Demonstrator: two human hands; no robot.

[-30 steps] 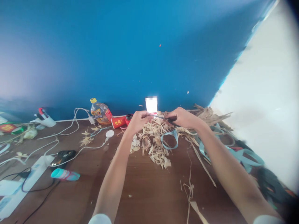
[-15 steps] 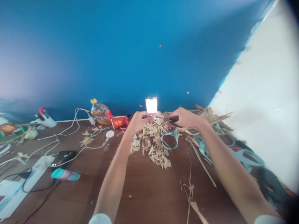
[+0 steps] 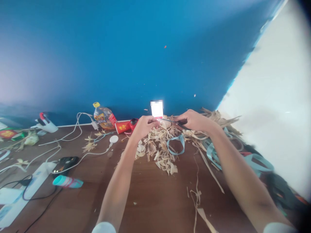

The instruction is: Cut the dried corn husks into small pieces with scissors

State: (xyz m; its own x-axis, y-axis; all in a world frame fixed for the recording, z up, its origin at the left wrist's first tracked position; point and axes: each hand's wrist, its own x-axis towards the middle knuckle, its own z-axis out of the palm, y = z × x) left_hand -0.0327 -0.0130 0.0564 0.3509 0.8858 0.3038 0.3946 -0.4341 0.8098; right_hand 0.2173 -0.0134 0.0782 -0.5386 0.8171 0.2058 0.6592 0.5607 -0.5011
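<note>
My right hand (image 3: 191, 120) grips a pair of dark-handled scissors (image 3: 178, 122), whose blades point left toward my other hand. The two handles now lie close together. My left hand (image 3: 145, 125) is closed in a pinch near the blade tips; what sits between its fingertips is too small to make out. Under both hands spreads a heap of dry, straw-coloured husk scraps (image 3: 165, 158). A loop of pale blue ribbon (image 3: 176, 145) rests on the scraps. Just behind the hands a bright phone screen (image 3: 157, 109) stands upright by the wall.
Left of my hands are a red paper cup (image 3: 122, 127), a plastic bottle (image 3: 104, 117) and a white round charger (image 3: 113, 139). Farther left lie a power strip (image 3: 28, 191) and a turquoise roll (image 3: 68, 182). Long husks (image 3: 218, 120) and more blue ribbon (image 3: 259, 163) pile up at right.
The scissors' handles have come together, the lower one rising toward the upper. My right hand has lifted very slightly; my left hand stays almost in place.
</note>
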